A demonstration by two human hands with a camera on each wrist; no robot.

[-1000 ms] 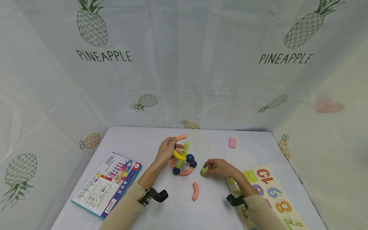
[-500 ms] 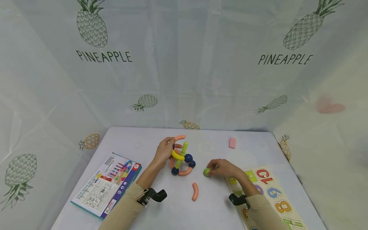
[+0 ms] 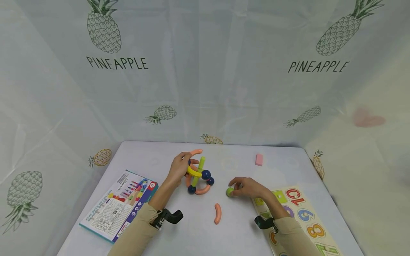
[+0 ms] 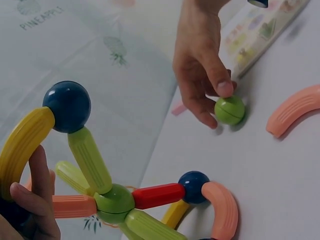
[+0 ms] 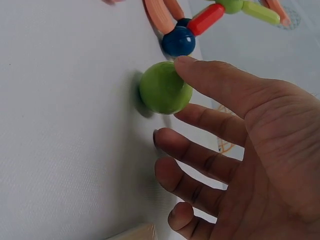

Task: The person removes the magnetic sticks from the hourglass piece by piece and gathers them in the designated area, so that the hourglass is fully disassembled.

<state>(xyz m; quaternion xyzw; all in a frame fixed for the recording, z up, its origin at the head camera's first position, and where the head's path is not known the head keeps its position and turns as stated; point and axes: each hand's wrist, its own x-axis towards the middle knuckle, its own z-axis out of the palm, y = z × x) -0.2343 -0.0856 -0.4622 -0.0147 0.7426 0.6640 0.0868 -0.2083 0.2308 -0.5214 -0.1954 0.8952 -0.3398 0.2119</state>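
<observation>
My left hand grips a construction of magnetic balls and rods by its upper left side. Near those fingers are a yellow curved rod and a dark blue ball. At the construction's core sits a green ball, with a red rod and light green rods around it. To the right, my right hand pinches a loose green ball between thumb and index finger, at the table surface. Its other fingers are spread and loosely bent. The ball is apart from the construction.
A loose salmon-coloured curved rod lies in front, between the hands. The pink block is at the back right. A printed box lies left, and a number puzzle board lies partly under the right forearm.
My left hand has shifted slightly left with the construction, widening the gap to the green ball. My right hand moved the ball a little to the right, then slightly back.
</observation>
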